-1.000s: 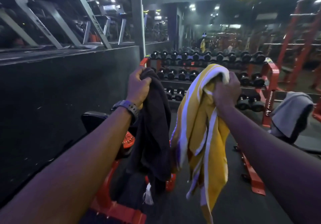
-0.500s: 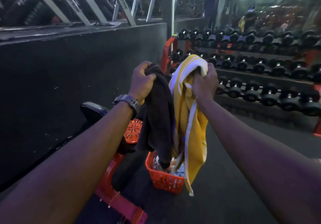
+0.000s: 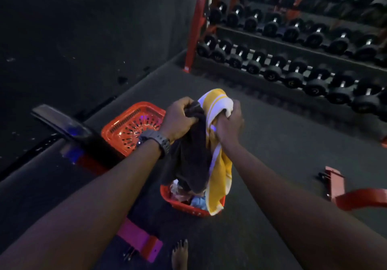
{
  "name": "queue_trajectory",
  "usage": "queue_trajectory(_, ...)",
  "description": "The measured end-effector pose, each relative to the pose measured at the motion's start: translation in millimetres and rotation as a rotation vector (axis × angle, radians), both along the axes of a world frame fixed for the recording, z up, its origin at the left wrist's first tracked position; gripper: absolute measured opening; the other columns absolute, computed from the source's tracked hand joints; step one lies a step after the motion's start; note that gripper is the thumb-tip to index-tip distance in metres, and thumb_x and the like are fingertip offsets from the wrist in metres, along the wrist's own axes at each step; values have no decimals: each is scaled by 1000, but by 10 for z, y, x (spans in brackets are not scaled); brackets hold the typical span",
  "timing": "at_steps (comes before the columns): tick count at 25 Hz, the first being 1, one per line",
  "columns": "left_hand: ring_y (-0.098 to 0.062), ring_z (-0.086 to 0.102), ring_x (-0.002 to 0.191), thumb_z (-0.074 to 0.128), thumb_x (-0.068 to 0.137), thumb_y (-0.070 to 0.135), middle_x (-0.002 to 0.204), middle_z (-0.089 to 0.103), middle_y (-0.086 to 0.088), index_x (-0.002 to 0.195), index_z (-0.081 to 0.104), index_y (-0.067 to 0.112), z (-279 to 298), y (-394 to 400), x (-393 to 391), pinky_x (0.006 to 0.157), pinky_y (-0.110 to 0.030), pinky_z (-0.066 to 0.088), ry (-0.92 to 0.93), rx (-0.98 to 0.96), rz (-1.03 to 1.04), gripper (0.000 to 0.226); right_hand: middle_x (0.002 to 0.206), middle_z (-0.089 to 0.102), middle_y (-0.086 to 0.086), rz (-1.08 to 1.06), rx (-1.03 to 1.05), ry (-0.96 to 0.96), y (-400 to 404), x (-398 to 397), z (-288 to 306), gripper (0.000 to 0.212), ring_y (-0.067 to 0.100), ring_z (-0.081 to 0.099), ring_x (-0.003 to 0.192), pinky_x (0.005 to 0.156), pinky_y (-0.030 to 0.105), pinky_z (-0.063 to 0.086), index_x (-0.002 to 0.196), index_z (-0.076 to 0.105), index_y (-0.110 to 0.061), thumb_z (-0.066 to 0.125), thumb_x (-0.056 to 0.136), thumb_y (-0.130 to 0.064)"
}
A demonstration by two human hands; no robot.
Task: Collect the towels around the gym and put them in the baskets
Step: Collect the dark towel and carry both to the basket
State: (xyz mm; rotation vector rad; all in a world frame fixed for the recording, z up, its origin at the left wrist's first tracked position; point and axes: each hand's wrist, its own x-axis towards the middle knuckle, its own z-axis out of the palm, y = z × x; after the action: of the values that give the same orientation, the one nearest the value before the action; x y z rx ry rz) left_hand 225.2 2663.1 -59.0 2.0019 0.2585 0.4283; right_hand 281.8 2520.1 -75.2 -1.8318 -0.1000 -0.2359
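My left hand [image 3: 178,118] grips a dark towel [image 3: 189,160] by its top; the cloth hangs down into a red basket [image 3: 184,205] on the floor. Beside it, my right hand [image 3: 229,120] clutches a yellow towel with white stripes [image 3: 218,173], whose lower end drapes over the same basket's right rim. That basket holds several bunched cloths, one light blue. A second red basket [image 3: 127,125] with a perforated bottom sits further back on the left, with nothing visible inside it.
A red-framed dumbbell rack [image 3: 293,45] fills the far right. A black padded bench [image 3: 69,129] on a red frame stands left of the baskets. A red metal foot [image 3: 356,198] lies at right. A dark wall runs along the left. My bare foot [image 3: 180,255] shows below.
The view has tipped down toward the floor. Both hands have come lower and closer together, and the two towels now hang into the near basket instead of above it.
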Motion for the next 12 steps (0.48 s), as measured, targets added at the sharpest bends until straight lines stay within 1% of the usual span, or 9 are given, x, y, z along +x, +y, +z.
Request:
queue_trajectory(1, -11, 58, 82, 73, 71, -5, 85, 67, 0, 91, 65, 11, -197, 45, 73, 76, -28, 48, 47, -10, -21, 26, 77, 58, -17, 5, -13, 40, 37, 55, -216, 25, 2, 51, 67, 56, 25, 27, 99, 53, -31, 41, 77, -28)
queue_trajectory(3, -12, 58, 83, 76, 71, -6, 88, 67, 0, 94, 65, 11, -657, 138, 247, 76, -23, 48, 151, -25, -48, 30, 79, 59, -17, 18, -49, 130, 113, 196, -708, 36, 7, 54, 69, 59, 26, 34, 107, 55, -29, 40, 74, -25)
queue_trajectory(4, -12, 58, 83, 76, 71, -6, 87, 65, 2, 94, 65, 13, -898, 170, 315, 74, -18, 46, 204, -21, -61, 32, 80, 59, -17, 36, -64, 171, 128, 250, -964, 40, 6, 55, 71, 61, 26, 36, 109, 55, -28, 41, 72, -21)
queue_trajectory(5, -12, 58, 82, 76, 71, -4, 85, 64, 4, 93, 64, 16, -1154, 188, 379, 71, -15, 45, 253, -14, -72, 33, 80, 59, -19, 64, -82, 203, 130, 298, -1225, 43, -1, 56, 71, 61, 25, 37, 111, 54, -28, 42, 71, -18)
queue_trajectory(7, -17, 62, 85, 76, 70, 0, 88, 68, 3, 94, 65, 17, -1702, 204, 491, 75, -24, 48, 334, 2, -76, 31, 81, 59, -23, 127, -134, 243, 113, 377, -1757, 45, -16, 56, 73, 58, 18, 38, 114, 52, -27, 47, 71, -15)
queue_trajectory(8, -19, 64, 88, 75, 70, 2, 92, 70, 0, 96, 66, 15, -1965, 197, 527, 77, -28, 49, 364, 3, -72, 30, 82, 59, -24, 158, -161, 256, 97, 418, -1997, 47, -18, 56, 75, 58, 13, 38, 117, 52, -27, 50, 72, -13)
queue_trajectory(10, -22, 66, 91, 73, 70, 4, 96, 73, -2, 97, 67, 17, -2510, 174, 611, 79, -27, 48, 419, -26, -74, 31, 93, 63, -19, 206, -228, 280, 60, 514, -2468, 55, -5, 60, 85, 65, 10, 38, 123, 50, -25, 56, 71, -9)
queue_trajectory(11, -25, 67, 95, 71, 71, 6, 99, 73, -4, 99, 67, 18, -2796, 156, 661, 82, -28, 49, 455, -45, -74, 31, 104, 65, -10, 237, -273, 293, 55, 585, -2720, 61, 5, 60, 97, 74, 14, 40, 128, 50, -21, 59, 69, -9)
queue_trajectory(12, -28, 67, 99, 70, 72, 8, 103, 73, -7, 101, 68, 18, -3076, 136, 706, 87, -32, 51, 486, -55, -69, 31, 119, 64, -3, 280, -303, 314, 52, 641, -2962, 67, 10, 58, 109, 86, 20, 41, 134, 50, -17, 62, 68, -12)
